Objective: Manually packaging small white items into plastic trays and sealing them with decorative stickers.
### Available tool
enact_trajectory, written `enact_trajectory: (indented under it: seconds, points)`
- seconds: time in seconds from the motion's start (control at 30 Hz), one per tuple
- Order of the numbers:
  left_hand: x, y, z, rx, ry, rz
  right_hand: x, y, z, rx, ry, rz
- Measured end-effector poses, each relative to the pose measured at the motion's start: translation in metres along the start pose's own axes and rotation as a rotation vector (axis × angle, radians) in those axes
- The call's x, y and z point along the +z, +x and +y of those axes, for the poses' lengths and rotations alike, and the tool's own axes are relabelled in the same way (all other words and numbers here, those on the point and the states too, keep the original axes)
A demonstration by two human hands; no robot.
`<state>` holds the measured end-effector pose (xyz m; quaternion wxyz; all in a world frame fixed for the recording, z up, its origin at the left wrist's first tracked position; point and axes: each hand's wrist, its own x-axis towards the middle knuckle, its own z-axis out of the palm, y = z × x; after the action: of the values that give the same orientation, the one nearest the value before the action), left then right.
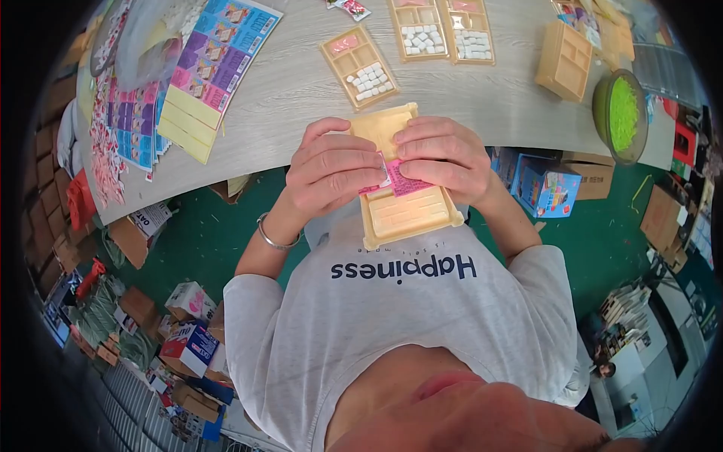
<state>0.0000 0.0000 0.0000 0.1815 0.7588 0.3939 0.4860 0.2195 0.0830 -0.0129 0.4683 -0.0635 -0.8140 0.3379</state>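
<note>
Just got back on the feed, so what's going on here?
A person holds a cream tray at the table's near edge, left hand and right hand both on a pink label across its middle. Beyond lie three trays with white pieces; label sheets are left, a bowl of green material right.

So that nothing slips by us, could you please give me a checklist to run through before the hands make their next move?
1. Left hand gripping the cream plastic tray: ok.
2. Right hand gripping it as well: ok.
3. Pink label lying across the tray's middle: ok.
4. Label stuck flat all over: cannot tell, the fingers cover part of it.
5. Held tray wholly over the tabletop: not ok, its near end juts past the edge.
6. Green shreds contained in the bowl: ok.
</note>
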Motion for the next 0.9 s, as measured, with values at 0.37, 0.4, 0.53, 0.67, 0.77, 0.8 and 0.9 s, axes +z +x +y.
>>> enact_trajectory:
  seconds: [0.37,0.4,0.53,0.67,0.77,0.8,0.9]
  points:
    - [0.035,0.017,0.000,-0.101,-0.090,-0.016,-0.014,-0.021,-0.013,0.158,0.002,0.161]
    - [0.043,0.023,0.000,-0.124,-0.099,-0.027,-0.016,-0.026,-0.016,0.250,0.046,0.150]
    - [0.079,0.041,-0.002,-0.303,-0.367,-0.014,-0.024,-0.047,-0.022,0.438,-0.018,0.292]
    - [0.106,0.033,-0.027,-0.588,-0.452,-0.021,-0.054,-0.044,-0.023,0.888,0.147,0.317]
    - [0.106,0.046,-0.037,-0.840,-0.810,-0.059,-0.081,-0.065,0.024,1.129,0.147,0.241]
    - [0.096,0.053,-0.036,-0.762,-0.754,-0.006,-0.108,-0.066,0.042,1.069,0.172,0.282]
    - [0.052,0.037,-0.059,-0.707,-0.594,0.134,-0.221,-0.045,0.109,0.771,-0.435,0.345]
